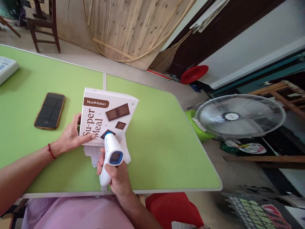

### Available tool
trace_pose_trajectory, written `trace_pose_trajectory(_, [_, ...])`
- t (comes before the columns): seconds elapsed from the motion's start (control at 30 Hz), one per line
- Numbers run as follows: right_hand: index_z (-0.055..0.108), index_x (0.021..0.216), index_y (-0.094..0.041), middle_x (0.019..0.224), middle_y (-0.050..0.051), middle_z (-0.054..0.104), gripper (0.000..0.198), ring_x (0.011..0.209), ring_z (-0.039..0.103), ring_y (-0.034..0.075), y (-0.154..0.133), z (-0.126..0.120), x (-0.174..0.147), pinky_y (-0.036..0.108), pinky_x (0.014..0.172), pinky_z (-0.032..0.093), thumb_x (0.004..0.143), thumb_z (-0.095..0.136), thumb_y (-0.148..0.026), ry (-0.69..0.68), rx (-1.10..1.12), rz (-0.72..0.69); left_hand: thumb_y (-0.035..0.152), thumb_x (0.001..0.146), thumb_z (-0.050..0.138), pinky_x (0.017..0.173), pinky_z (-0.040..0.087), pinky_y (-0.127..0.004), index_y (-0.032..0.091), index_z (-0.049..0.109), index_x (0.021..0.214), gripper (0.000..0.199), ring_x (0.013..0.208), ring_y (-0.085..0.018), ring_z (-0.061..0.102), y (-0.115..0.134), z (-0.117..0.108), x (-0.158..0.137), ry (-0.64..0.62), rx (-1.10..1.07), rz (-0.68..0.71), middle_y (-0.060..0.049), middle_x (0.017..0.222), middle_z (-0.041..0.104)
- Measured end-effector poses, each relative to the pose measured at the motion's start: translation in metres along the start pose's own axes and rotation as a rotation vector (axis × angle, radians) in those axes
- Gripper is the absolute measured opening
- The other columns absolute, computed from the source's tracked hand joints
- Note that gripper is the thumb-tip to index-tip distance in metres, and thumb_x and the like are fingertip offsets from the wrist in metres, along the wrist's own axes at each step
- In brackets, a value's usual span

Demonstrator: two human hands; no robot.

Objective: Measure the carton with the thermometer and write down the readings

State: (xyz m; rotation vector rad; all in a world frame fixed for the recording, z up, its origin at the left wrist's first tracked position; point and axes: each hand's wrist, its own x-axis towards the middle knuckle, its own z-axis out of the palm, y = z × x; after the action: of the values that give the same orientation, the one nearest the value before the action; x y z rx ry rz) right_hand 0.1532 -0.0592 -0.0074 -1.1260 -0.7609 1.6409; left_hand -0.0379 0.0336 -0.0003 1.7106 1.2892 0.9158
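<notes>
My left hand (72, 132) grips the left side of a white box (95, 116) printed "NutriMotion Su-per Meal" with brown chocolate pieces, its thumb across the front. In my right hand (118, 178) is a white infrared thermometer (111, 149) with a blue-rimmed screen facing me. The thermometer's far end overlaps the box's lower front; whether they touch I cannot tell. Under the box, sheets of printed paper (92, 152) lie partly hidden on the green table (157, 143). A smartphone (49, 110) with a dark screen and brown case lies left of the box.
A white box-like object (7, 68) stands at the table's far left. Beyond the right edge is a fan (240, 116) with a green body. A red stool (173, 208) stands below the near edge. A wooden chair (44, 24) and a straw broom (169, 57) are farther back.
</notes>
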Motion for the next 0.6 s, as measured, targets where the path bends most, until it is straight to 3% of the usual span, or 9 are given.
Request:
trace_pose_trajectory(0.17, [0.063, 0.075, -0.021, 0.062, -0.003, 0.063, 0.028, 0.051, 0.054, 0.013, 0.003, 0.000, -0.001, 0.032, 0.057, 0.045, 0.062, 0.078, -0.039, -0.027, -0.001, -0.016, 0.066, 0.073, 0.073, 0.093, 0.053, -0.059, 0.020, 0.044, 0.128, 0.077, 0.114, -0.039, 0.062, 0.003, -0.003, 0.002, 0.028, 0.077, -0.002, -0.015, 0.122, 0.063])
trace_pose_trajectory(0.3, [0.063, 0.073, -0.020, 0.065, -0.001, 0.063, 0.018, 0.054, 0.053, 0.013, -0.011, -0.014, -0.005, 0.030, 0.055, 0.045, 0.068, 0.074, -0.033, -0.106, -0.088, -0.036, 0.068, 0.074, 0.072, 0.092, 0.053, -0.061, 0.018, 0.045, 0.126, 0.077, 0.115, -0.041, 0.061, 0.005, -0.005, 0.003, 0.025, 0.126, -0.013, -0.018, 0.123, 0.063])
trace_pose_trajectory(0.47, [0.068, 0.078, -0.020, 0.066, -0.001, 0.062, 0.015, 0.055, 0.049, 0.013, -0.060, -0.059, -0.006, 0.027, 0.049, 0.039, 0.066, 0.074, -0.028, -0.063, -0.458, -0.182, 0.070, 0.074, 0.070, 0.087, 0.055, -0.057, 0.018, 0.045, 0.128, 0.079, 0.106, -0.037, 0.065, 0.005, -0.006, 0.003, -0.004, 0.120, -0.028, -0.018, 0.122, 0.064])
trace_pose_trajectory(0.6, [0.074, 0.100, -0.022, 0.083, 0.002, 0.069, 0.033, 0.071, 0.061, 0.020, -0.091, -0.095, 0.008, 0.031, 0.062, 0.050, 0.067, 0.073, -0.025, -0.096, -0.882, -0.279, 0.070, 0.075, 0.070, 0.084, 0.056, -0.055, 0.018, 0.045, 0.129, 0.079, 0.104, -0.036, 0.066, 0.005, -0.006, 0.003, 0.000, 0.137, -0.015, -0.018, 0.122, 0.065])
